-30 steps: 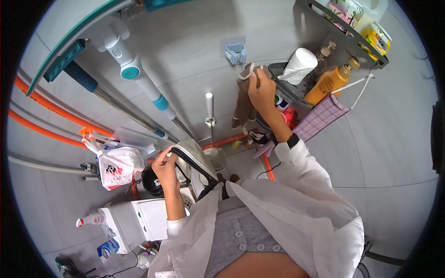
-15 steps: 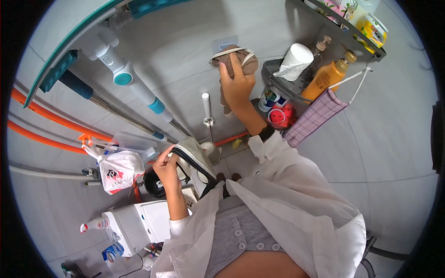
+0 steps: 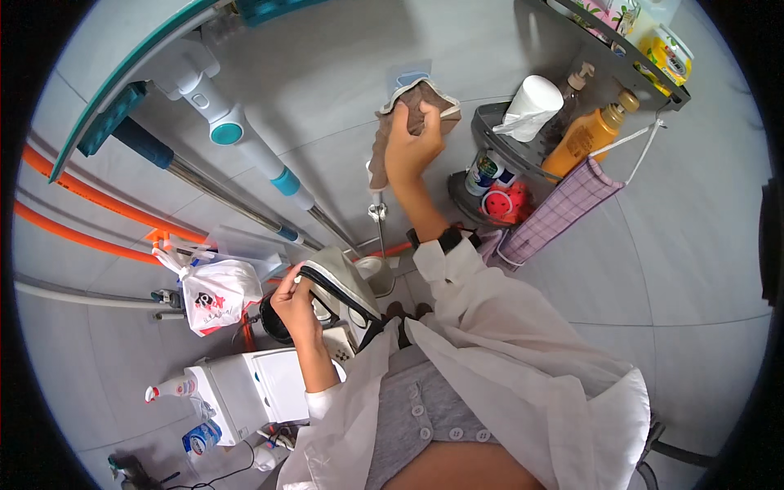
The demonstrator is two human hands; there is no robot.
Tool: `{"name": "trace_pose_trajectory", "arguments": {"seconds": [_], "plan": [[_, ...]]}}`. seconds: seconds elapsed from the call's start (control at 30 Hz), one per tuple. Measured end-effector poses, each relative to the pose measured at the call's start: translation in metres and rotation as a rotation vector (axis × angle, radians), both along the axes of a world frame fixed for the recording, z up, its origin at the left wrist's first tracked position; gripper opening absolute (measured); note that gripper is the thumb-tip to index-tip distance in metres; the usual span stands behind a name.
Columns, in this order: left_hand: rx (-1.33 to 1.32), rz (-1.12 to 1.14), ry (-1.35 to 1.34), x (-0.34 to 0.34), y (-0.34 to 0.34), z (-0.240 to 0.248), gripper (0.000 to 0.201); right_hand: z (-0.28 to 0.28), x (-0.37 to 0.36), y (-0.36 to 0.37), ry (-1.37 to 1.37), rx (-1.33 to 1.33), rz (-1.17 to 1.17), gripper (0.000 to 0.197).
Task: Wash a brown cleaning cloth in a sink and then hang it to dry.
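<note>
At the wall, my right hand (image 3: 414,140) is closed on a brown cloth (image 3: 380,151) with pale edging, fingers bunched into its upper part. The cloth is right below a clear stick-on wall hook (image 3: 411,72); whether its loop is on the hook I cannot tell. Its lower part hangs down to the left, in front of a white-handled brush (image 3: 378,214). Lower down, my left hand (image 3: 296,309) grips the edge of an off-white, bag-like thing with black edging (image 3: 336,269), close to my body. The inside of that thing is mostly hidden.
To the right, a dark corner shelf (image 3: 492,122) holds a white paper roll (image 3: 535,106) and pump bottles (image 3: 584,135). A purple checked cloth (image 3: 563,208) hangs beside it. Mop poles (image 3: 208,192), orange hoses (image 3: 106,204) and a white plastic bag (image 3: 216,294) are at left.
My right hand's index finger has curled in, and the brown cloth has shifted left and now covers the top of the brush handle. My left hand keeps its grip. The view has shifted slightly.
</note>
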State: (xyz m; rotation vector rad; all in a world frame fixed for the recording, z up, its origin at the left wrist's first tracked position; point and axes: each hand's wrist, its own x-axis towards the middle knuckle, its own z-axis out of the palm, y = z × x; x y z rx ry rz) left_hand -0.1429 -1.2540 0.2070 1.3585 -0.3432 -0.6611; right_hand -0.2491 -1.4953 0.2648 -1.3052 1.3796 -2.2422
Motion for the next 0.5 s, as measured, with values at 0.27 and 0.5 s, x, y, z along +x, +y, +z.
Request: {"name": "trace_pose_trajectory", "arguments": {"seconds": [0.27, 0.5], "plan": [[-0.045, -0.095, 0.007, -0.005, -0.014, 0.001, 0.024, 0.011, -0.038, 0.005, -0.61, 0.13, 0.941, 0.018], [-0.05, -0.074, -0.024, -0.012, -0.014, 0.003, 0.027, 0.028, -0.024, 0.013, -0.094, 0.112, 0.372, 0.028]]}}
